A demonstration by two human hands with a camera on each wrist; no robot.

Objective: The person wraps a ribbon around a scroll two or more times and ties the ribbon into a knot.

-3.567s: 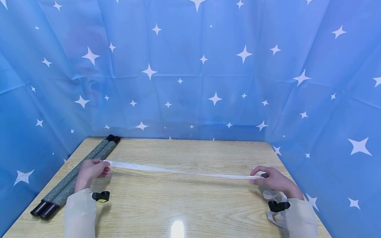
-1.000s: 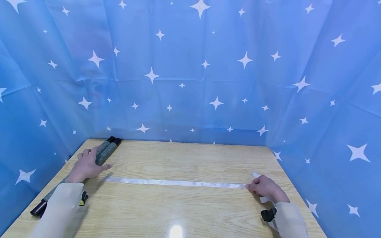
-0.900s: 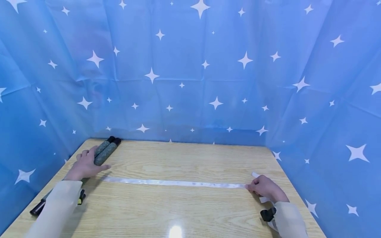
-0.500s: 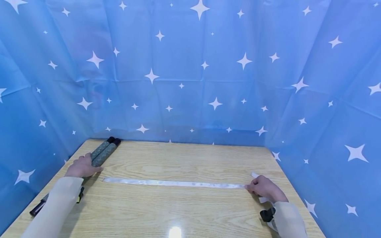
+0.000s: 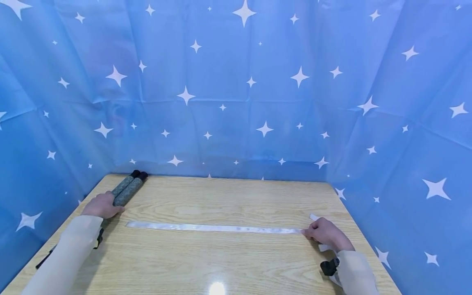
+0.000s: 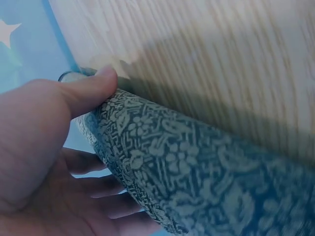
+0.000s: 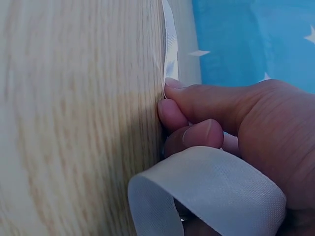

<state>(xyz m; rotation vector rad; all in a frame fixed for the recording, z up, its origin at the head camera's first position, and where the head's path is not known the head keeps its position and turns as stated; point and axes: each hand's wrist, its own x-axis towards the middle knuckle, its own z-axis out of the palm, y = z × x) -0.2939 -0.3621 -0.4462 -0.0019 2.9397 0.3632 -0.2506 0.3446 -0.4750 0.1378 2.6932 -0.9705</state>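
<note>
Left hand (image 5: 101,205) is gripping at least one of two patterned rolls (image 5: 130,192) at frame left; right hand (image 5: 326,233) is pinching a white ribbon (image 5: 214,228) stretching across the surface's (image 5: 221,260) middle. Laying-out is looking done; the rolls are still resting off the ribbon.

From the head, I'm facing forward and down over the table (image 5: 221,262); close up, my left-wrist view is sharing that frame's left-side roll (image 6: 182,157), my right-wrist view its lower-right ribbon (image 5: 214,228).

Right hand (image 7: 263,120) pinches white ribbon (image 7: 224,182) at wood-grain tabletop (image 7: 74,108); loop in foreground.
</note>
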